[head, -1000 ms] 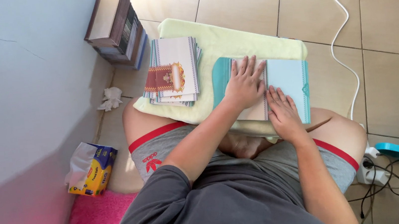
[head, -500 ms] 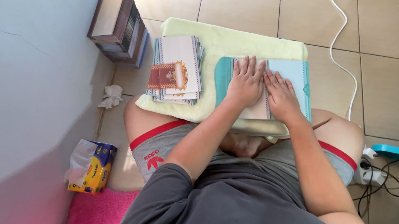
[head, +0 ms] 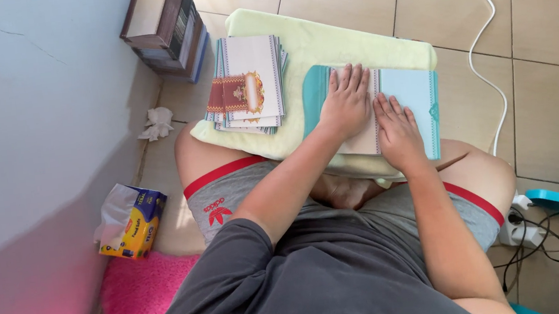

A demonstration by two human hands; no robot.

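You press both hands flat, fingers spread, left hand [head: 346, 104] and right hand [head: 397, 129], on the teal card [head: 406, 90], seemingly creasing its fold; next, slide firmly along it.

A pale green cushion [head: 351, 47] rests across the person's lap above the tiled floor [head: 545, 28]. On its left part lies a stack of printed cards [head: 249, 83]. On its right part lies an opened teal card [head: 408, 100], seemingly flat, though both hands hide much of it.
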